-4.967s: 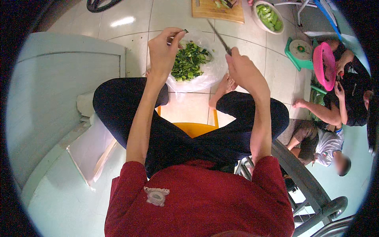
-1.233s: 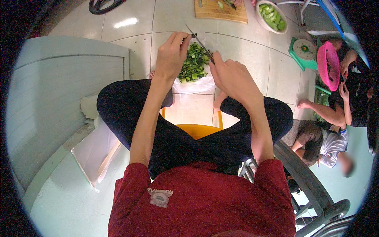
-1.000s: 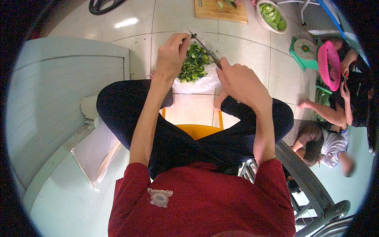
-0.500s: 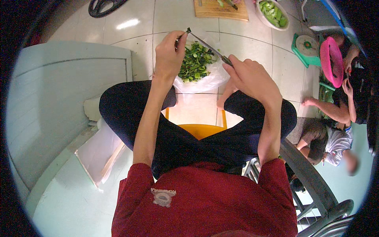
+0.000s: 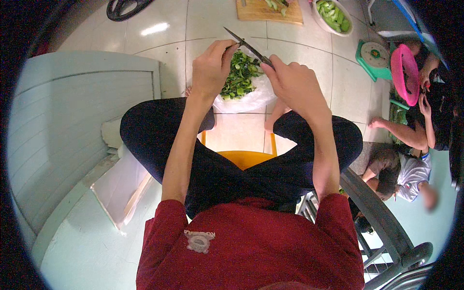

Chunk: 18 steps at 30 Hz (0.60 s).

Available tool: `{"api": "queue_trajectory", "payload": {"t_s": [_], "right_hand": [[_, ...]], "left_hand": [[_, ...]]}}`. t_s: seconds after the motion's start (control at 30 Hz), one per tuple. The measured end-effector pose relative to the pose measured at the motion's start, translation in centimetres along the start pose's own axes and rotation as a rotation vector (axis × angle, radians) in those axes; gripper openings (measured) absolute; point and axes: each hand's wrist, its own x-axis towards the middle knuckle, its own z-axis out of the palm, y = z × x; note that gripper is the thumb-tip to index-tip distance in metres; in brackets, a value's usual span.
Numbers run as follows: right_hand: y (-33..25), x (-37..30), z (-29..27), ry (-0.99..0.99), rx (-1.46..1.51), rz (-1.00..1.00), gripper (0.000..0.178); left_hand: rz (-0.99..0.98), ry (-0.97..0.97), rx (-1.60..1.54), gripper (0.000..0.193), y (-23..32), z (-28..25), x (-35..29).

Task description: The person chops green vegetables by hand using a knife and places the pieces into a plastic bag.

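My right hand (image 5: 296, 87) is closed around the handle of a knife (image 5: 247, 46). Its blade slants up and to the left, crossing just past the fingertips of my left hand (image 5: 210, 68). Those fingers are pinched on a small dark green vegetable piece (image 5: 241, 42), mostly hidden by the fingers and blade. Below both hands lies a heap of chopped greens (image 5: 239, 79) on a white plastic bag (image 5: 263, 96), spread on the floor between my feet.
Beyond the bag are a wooden cutting board (image 5: 270, 17) and a bowl (image 5: 349, 32) of pale green slices. Rightward stand a green scale (image 5: 375, 54) and a pink basket (image 5: 405, 75) by another person's hands. A yellow stool (image 5: 246, 158) is beneath me; a grey panel (image 5: 87, 96) rises at left.
My right hand has moved left and slightly up, sliding the knife so its tip reaches past my left fingertips. The left hand has shifted slightly right and down.
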Motion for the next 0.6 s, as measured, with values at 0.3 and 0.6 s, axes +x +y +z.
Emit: {"api": "queue_trajectory", "payload": {"t_s": [0.3,0.6], "right_hand": [[-2.2,1.0,2.0,0.063,0.010,0.106,0.038],[-2.8,0.4,3.0,0.089,-0.006,0.077,0.030]], "left_hand": [[0.039,-0.007,-0.104,0.015,0.5,0.7,-0.6],[-0.078,0.023,-0.124,0.014,0.3,0.5,-0.4]]}}
